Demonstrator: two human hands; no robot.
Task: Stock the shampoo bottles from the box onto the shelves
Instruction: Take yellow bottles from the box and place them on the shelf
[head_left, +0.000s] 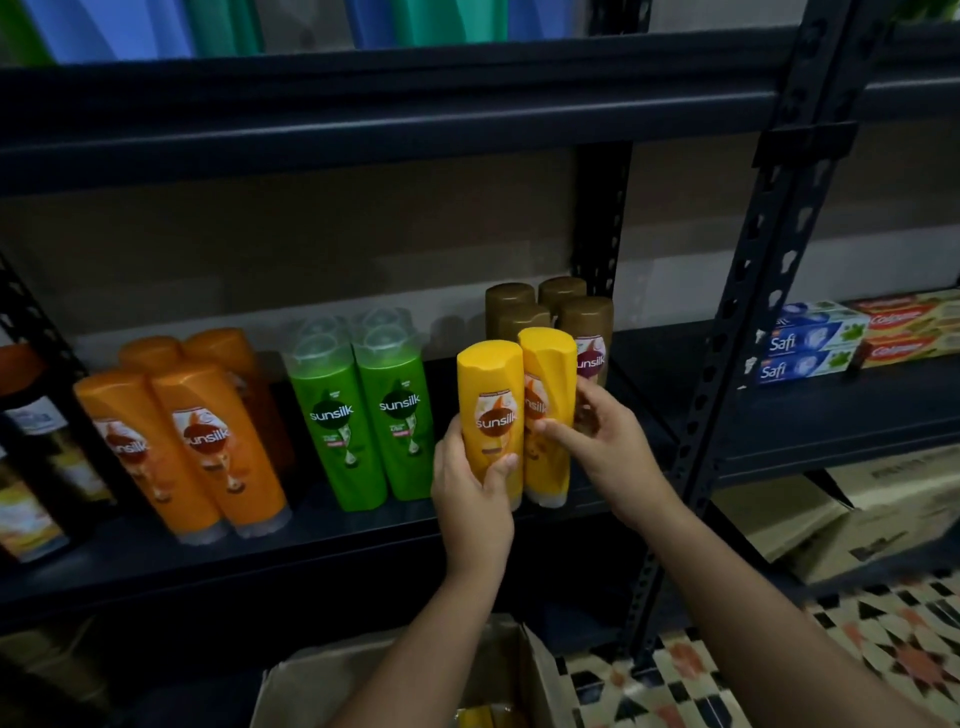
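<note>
Dark shelf (363, 540), left hand (470, 499) and right hand (602, 441) each gripping an upright yellow bottle (491, 410), caps up.

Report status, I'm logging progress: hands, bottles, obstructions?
Left hand grips one yellow bottle, right hand the other. Both at shelf. Brown bottles close behind.

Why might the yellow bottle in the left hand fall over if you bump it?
The yellow bottle looks tall and narrow and stands on its small cap, so a nudge could probably tip it. Its plastic looks smooth and shiny, so it may slip; the left hand curls its fingers round it. It seems stiff, not floppy.
</note>
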